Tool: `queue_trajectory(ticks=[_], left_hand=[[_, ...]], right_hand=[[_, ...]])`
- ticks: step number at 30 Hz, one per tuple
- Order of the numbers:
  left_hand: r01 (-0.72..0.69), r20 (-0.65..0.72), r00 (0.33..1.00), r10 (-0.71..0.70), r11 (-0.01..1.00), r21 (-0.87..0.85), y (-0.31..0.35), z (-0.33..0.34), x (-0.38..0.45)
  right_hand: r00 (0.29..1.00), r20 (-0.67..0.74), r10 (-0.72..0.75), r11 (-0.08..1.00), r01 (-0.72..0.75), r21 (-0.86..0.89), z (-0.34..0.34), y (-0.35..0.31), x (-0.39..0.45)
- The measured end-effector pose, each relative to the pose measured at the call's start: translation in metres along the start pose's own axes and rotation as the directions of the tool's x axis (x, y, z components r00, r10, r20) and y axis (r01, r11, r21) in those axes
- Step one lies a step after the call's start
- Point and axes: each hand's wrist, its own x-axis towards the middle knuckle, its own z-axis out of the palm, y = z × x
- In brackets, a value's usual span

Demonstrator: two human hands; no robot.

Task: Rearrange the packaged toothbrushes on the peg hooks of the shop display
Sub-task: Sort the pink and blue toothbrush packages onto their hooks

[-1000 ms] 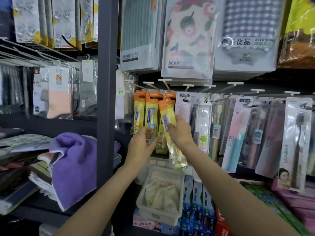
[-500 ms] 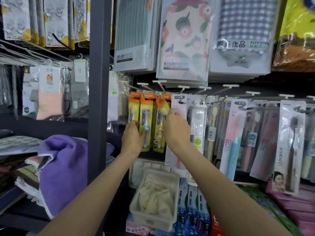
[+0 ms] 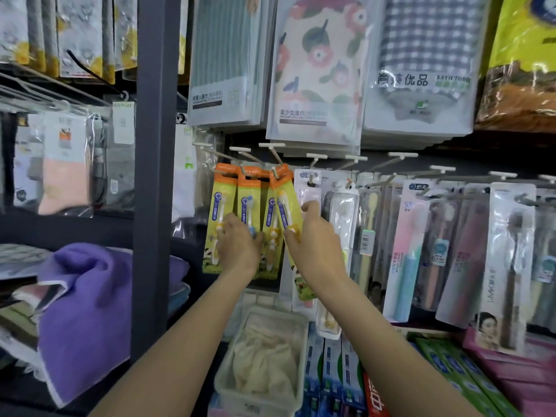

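Both hands dropped lower on the row of yellow-and-orange carded kids' toothbrush packs (image 3: 246, 212) hanging at the far left pegs. Right hand (image 3: 313, 245) pinches the tilted rightmost pack (image 3: 285, 206), now hooked again; left hand (image 3: 237, 245) grips a middle one, so just straightening remains.

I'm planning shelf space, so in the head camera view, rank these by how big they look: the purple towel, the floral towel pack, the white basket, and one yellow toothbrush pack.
1. purple towel, though it sits nearer the camera
2. floral towel pack
3. white basket
4. yellow toothbrush pack, smallest
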Motion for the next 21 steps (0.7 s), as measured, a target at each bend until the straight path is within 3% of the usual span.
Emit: queue_trajectory(ticks=[5,10,14,18,21], left_hand=[[0.099,-0.01,0.995,-0.099,0.995,0.018,0.006,-0.002,0.002],[0.012,-0.05,0.999,-0.006,0.992,0.129,-0.006,-0.023,0.002],[-0.101,-0.102,0.988,0.119,0.981,0.167,-0.021,-0.038,0.006],[-0.116,-0.105,0.986,0.133,0.98,0.16,-0.024,-0.045,0.006],[-0.13,-0.101,0.984,0.146,0.98,0.152,-0.024,-0.049,0.009]], right_hand=[[0.998,-0.017,-0.055,0.998,0.055,0.01,0.002,0.011,-0.001],[0.993,-0.052,-0.106,0.994,0.105,-0.032,0.009,0.014,-0.006],[0.997,-0.001,-0.077,0.996,0.077,-0.033,0.019,0.015,-0.021],[0.998,-0.008,-0.063,0.992,0.061,-0.107,0.033,0.012,-0.032],[0.987,-0.015,-0.157,0.986,0.158,0.058,0.04,-0.002,-0.029]])
